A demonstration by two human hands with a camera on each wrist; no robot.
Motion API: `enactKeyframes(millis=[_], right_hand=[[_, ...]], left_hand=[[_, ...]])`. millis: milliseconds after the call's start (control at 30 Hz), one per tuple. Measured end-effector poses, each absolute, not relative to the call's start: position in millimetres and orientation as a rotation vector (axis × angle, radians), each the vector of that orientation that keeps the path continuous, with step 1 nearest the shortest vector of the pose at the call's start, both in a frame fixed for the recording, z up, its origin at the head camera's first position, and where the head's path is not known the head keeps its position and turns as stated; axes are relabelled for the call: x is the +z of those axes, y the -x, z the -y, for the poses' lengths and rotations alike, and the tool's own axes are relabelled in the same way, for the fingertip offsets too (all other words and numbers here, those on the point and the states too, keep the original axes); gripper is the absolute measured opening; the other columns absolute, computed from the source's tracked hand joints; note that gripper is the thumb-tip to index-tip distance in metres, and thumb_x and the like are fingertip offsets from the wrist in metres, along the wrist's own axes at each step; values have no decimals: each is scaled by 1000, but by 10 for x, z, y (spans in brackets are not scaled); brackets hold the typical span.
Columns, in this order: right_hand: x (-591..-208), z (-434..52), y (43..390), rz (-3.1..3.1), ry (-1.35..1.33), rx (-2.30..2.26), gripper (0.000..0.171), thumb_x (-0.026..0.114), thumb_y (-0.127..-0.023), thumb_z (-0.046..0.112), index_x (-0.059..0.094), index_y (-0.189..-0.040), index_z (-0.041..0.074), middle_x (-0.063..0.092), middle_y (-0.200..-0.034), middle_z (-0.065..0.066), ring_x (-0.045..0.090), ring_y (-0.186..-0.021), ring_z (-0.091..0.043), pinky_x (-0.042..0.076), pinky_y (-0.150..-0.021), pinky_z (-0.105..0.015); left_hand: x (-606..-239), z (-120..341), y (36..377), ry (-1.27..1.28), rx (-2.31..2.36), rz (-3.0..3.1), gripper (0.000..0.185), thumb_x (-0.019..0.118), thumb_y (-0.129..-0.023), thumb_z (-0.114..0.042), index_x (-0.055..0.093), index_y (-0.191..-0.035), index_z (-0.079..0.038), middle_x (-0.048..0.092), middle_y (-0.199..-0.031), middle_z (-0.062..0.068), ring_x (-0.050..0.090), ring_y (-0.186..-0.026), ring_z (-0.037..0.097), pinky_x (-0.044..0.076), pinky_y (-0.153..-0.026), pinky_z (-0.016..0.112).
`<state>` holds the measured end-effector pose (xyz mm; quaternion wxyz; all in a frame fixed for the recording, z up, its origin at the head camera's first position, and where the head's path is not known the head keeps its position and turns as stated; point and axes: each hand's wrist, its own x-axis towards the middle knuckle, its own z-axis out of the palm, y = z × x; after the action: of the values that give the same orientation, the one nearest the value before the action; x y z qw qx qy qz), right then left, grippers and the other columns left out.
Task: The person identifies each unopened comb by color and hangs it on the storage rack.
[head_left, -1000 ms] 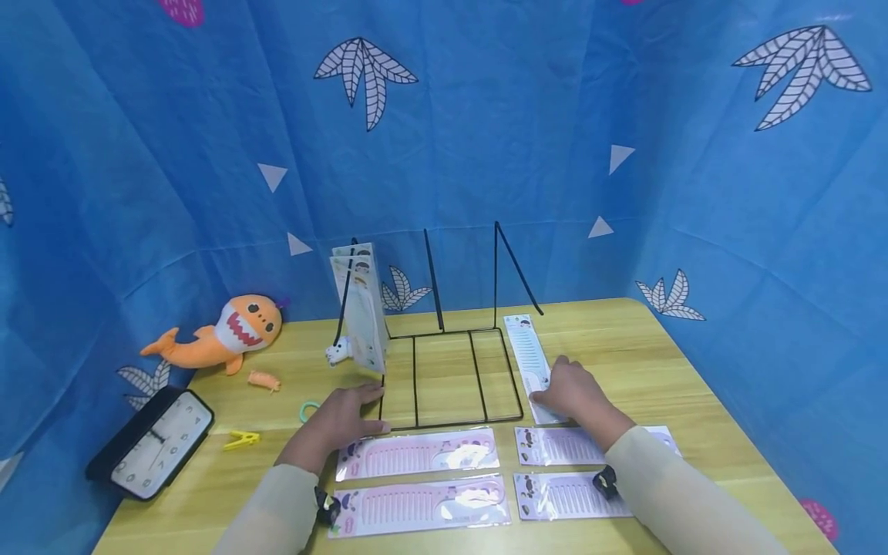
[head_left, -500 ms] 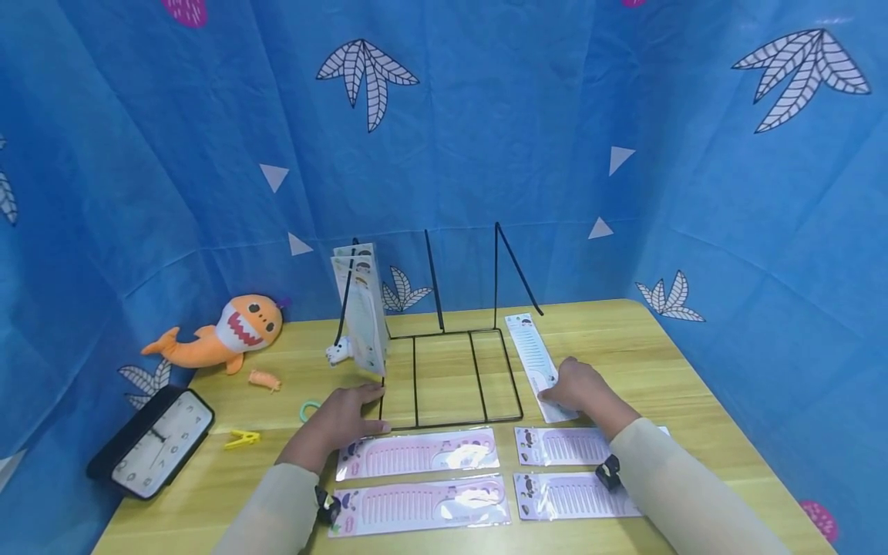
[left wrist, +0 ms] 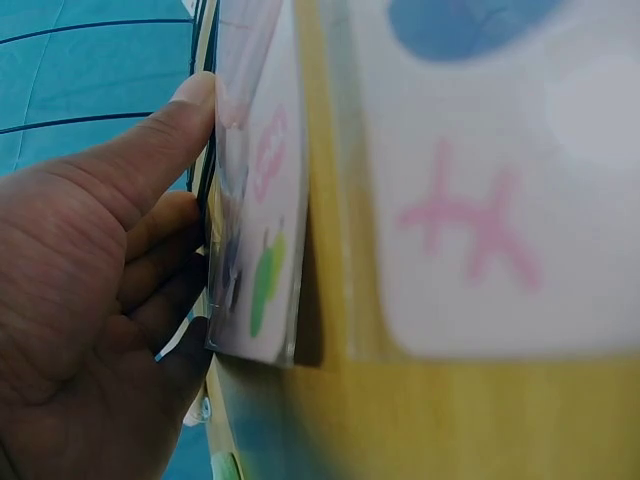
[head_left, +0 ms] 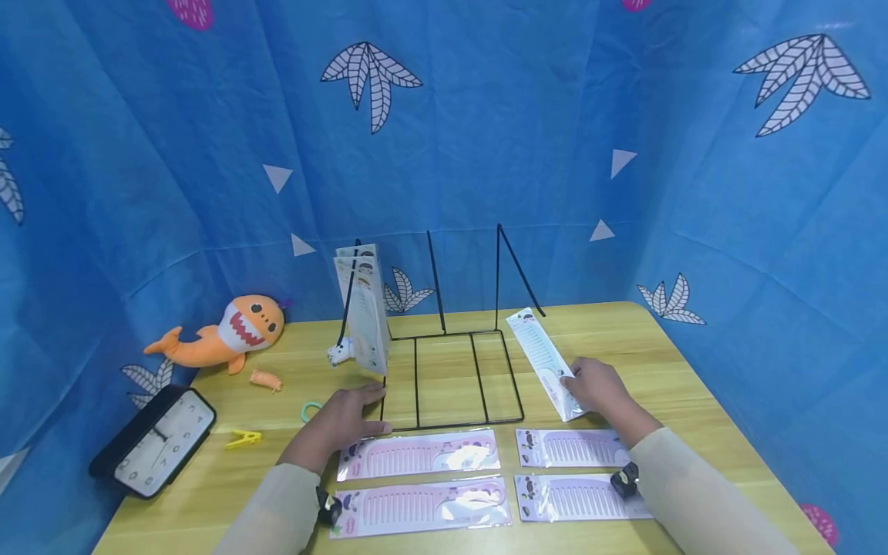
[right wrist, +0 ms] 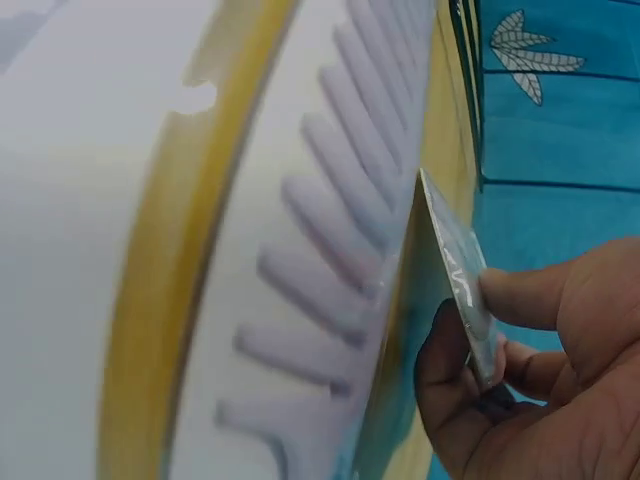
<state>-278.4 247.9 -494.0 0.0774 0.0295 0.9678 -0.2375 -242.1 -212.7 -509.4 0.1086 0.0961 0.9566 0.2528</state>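
My right hand [head_left: 600, 385] pinches the near end of a packaged comb [head_left: 541, 351], pale with bluish teeth. In the right wrist view the thumb lies on one face of this pack [right wrist: 465, 280] and fingers are behind it. My left hand [head_left: 345, 416] rests at the front left corner of a black wire rack [head_left: 451, 424], thumb and fingers spread and touching the wire. Packaged combs [head_left: 362, 308] stand upright in the rack's left side. Before the rack lie two pink packaged combs [head_left: 419, 453] and, to their right, two purple ones [head_left: 576, 447].
An orange shark plush [head_left: 243, 331], a small orange toy [head_left: 266, 380], a yellow clip [head_left: 243, 439], a green ring [head_left: 308, 411] and a black-framed clock [head_left: 163, 443] sit on the left of the wooden table [head_left: 624, 331]. Blue printed cloth [head_left: 486, 139] hangs behind.
My right hand has moved slightly right, and the packaged comb in it has swung to a steeper slant, its near end shifting right and lifting. The left hand stays at the rack corner.
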Motion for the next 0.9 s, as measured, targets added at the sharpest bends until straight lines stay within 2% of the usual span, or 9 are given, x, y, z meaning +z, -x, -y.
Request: enactKeyframes(millis=[133, 433, 667, 900], right_hand=[[-4895, -2564, 2793, -2897, -125, -787, 37, 60, -110, 18, 67, -130, -12, 74, -109, -22, 66, -88, -28, 58, -76, -40], [-4838, -2709, 2816, -2905, -131, -855, 37, 52, -111, 12, 64, -135, -14, 71, -123, -31, 70, -97, -34, 61, -77, -42], [-4803, -2775, 2837, -2897, -135, -989, 35, 47, -113, 11, 57, -136, -13, 68, -121, -29, 68, -97, -33, 58, -72, -35], [-4741, -2797, 2777, -2821, -104, -1354, 27, 51, -114, 15, 55, -133, -4, 64, -131, -25, 66, -115, -36, 60, -86, -35]], left_hand=[[-5090, 2133, 2427, -282, 734, -2811, 72, 88, -95, -33, 60, -157, -12, 49, -170, 12, 43, -159, 41, 42, -128, 58], [-5102, 2132, 2436, -272, 736, -2810, 72, 88, -94, -33, 60, -157, -12, 49, -170, 12, 43, -159, 41, 42, -128, 58], [-5083, 2117, 2413, -264, 746, -2807, 71, 88, -95, -32, 60, -157, -12, 48, -171, 10, 42, -159, 40, 42, -128, 58], [-5078, 2126, 2407, -265, 751, -2804, 72, 88, -95, -33, 60, -158, -13, 49, -171, 11, 43, -158, 41, 42, -128, 58]])
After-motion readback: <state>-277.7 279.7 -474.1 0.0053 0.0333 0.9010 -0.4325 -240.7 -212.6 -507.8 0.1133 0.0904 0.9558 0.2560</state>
